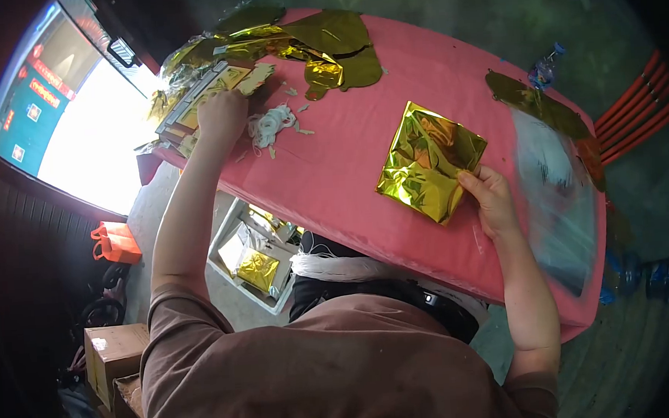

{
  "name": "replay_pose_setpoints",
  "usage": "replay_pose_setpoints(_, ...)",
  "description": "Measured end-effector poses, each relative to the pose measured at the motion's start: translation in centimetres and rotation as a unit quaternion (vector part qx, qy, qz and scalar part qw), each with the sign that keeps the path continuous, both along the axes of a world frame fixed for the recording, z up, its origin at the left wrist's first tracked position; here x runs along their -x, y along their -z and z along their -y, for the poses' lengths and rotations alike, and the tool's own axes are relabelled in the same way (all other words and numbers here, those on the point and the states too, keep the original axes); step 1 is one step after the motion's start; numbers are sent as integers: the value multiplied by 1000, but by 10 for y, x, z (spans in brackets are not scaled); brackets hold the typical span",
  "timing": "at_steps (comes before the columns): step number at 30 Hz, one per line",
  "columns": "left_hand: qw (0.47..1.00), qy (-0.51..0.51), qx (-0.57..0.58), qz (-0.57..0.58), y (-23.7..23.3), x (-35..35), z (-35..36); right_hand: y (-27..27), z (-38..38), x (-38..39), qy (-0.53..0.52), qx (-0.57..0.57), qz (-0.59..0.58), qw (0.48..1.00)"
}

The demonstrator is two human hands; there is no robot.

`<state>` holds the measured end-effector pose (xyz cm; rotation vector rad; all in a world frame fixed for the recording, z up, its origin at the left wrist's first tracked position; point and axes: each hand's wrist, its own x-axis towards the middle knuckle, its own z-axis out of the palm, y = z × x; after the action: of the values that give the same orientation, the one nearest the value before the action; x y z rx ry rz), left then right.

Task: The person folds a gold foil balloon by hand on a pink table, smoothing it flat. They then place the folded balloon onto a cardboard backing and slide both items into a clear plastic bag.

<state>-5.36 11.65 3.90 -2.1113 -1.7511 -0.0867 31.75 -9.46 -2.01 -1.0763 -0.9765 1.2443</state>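
Observation:
My right hand point(493, 201) pinches the lower right edge of a shiny folded gold foil square point(431, 161) between thumb and fingers, over the pink tabletop. At the far left end, my left hand point(224, 112) is at a shallow box point(183, 111) with pale paper slips point(256, 79) in and on it. Its fingers look curled downward, and their tips are hidden, so what they grip does not show. Just right of this hand lies a loose bundle of white string point(272, 126), with small paper scraps around it.
Gold foil sheets point(332, 44) lie along the table's far edge. A clear plastic sheet point(552, 196), another gold foil piece point(536, 103) and a plastic bottle point(545, 67) are at the right. Below the table's near edge stands a grey crate point(278, 297) holding a gold packet point(258, 270).

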Motion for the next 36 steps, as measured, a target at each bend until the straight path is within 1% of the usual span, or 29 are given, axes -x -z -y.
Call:
replay_pose_setpoints(1, 1000, -1, 1, -1, 3, 3, 1, 0, 0, 0, -1, 1, -1, 1000)
replay_pose_setpoints(3, 998, 47, -45, -10, 12, 6, 3, 0, 0, -1, 1, 4, -6, 1000)
replay_pose_setpoints(7, 996, 61, -65, -25, 14, 4, 4, -3, 2, 2, 9, -4, -1, 1000)
replay_pose_setpoints(9, 993, 85, -79, -28, 14, 6, 3, -2, 1, 0, 3, -10, -2, 1000)
replay_pose_setpoints(12, 995, 60, -68, -35, 14, 3, 0, -3, 1, 2, 3, -15, -1, 1000)
replay_pose_setpoints(16, 993, 78, -81, -33, 7, 2, 4, -3, 2, 2, 3, -8, -7, 1000)
replay_pose_setpoints(18, 995, 78, -66, 13, 4, 3, 6, -1, 2, -1, 1, -2, -3, 1000)
replay_pose_setpoints(19, 995, 78, -66, 12, 3, 4, 6, -1, 2, -1, 0, -1, -3, 1000)
replay_pose_setpoints(21, 995, 63, -46, 68, 1, 7, 5, -1, 2, 0, -6, -7, 1, 1000)
replay_pose_setpoints(22, 995, 62, -46, 68, -2, 9, 6, -1, 1, 0, -7, -7, 0, 1000)
replay_pose_setpoints(24, 986, 55, -1, 155, -9, 11, 7, 0, 2, 0, -7, -11, -2, 1000)
replay_pose_setpoints(25, 987, 55, 0, 154, -9, 13, 7, 0, 2, 0, -7, -10, -2, 1000)
replay_pose_setpoints(27, 971, 73, -3, 229, -9, 21, 2, -1, 2, 1, -5, -12, -1, 1000)
replay_pose_setpoints(28, 971, 72, -4, 227, -9, 26, -2, -2, 2, 1, -6, -13, -2, 1000)
replay_pose_setpoints(30, 956, 91, 8, 278, -10, 37, -14, -2, 2, 2, -4, -21, -7, 1000)
replay_pose_setpoints(31, 957, 90, 8, 276, -13, 47, -25, -2, 2, 2, -5, -20, -8, 1000)
replay_pose_setpoints(32, 948, 128, -71, 283, -15, 58, -36, -2, 2, 2, -3, -21, -7, 1000)
replay_pose_setpoints(33, 932, 165, -149, 288, -24, 55, -32, -3, 3, 2, -2, -22, -6, 1000)
replay_pose_setpoints(34, 890, 125, -158, 410, -37, 53, -29, -3, 3, 0, -1, -21, -7, 1000)
replay_pose_setpoints(35, 879, 149, -272, 361, -56, 49, -22, -4, 3, -1, 14, -23, -2, 1000)
replay_pose_setpoints(36, 858, 192, -282, 383, -75, 49, -16, -4, 3, -3, 28, -24, 1, 999)
